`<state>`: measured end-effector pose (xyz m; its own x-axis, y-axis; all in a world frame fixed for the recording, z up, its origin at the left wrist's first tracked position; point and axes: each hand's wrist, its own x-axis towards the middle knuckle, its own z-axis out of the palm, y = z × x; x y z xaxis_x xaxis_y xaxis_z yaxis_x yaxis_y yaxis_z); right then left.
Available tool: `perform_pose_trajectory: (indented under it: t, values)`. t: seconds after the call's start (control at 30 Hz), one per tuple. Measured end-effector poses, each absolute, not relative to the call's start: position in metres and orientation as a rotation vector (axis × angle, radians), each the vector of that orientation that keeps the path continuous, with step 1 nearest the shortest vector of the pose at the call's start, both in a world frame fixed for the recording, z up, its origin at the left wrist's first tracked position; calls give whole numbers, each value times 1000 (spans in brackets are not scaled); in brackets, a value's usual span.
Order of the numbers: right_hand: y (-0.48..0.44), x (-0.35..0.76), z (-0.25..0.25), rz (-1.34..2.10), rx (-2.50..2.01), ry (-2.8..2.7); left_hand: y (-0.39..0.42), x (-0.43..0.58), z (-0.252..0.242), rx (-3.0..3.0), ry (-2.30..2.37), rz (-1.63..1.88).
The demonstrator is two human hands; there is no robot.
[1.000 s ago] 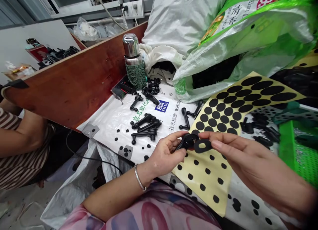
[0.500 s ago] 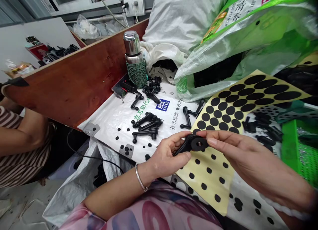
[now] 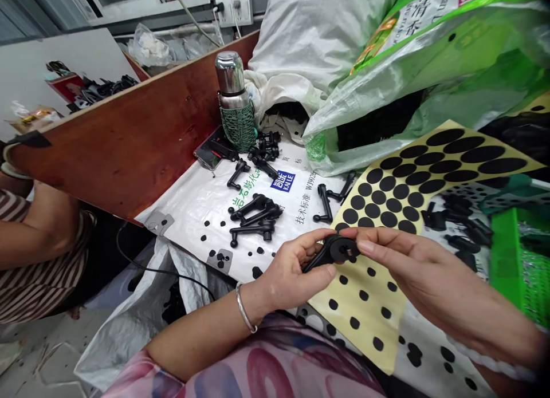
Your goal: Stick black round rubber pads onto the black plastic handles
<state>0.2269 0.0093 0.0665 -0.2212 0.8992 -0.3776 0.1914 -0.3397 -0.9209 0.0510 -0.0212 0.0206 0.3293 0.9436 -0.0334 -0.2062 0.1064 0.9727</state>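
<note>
Between our hands, over the yellow sheet, we have a black crank with a round, flat, holed head, our left hand gripping its arm and our right hand pinching the head's edge.

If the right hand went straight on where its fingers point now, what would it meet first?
Most likely the black crank handle, held in the left hand; the right hand seems to touch its round end, though depth is unclear.
</note>
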Motion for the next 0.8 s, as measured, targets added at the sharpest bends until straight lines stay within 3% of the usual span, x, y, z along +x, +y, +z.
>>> perform_pose_trajectory:
  t: [0.47, 0.8]
  values:
    - [8, 232, 52, 1692, -1436, -1306, -20, 63, 10, 1046, 960, 1134]
    - [11, 224, 58, 1668, -1444, -1317, -19, 58, 12, 944, 969, 1026]
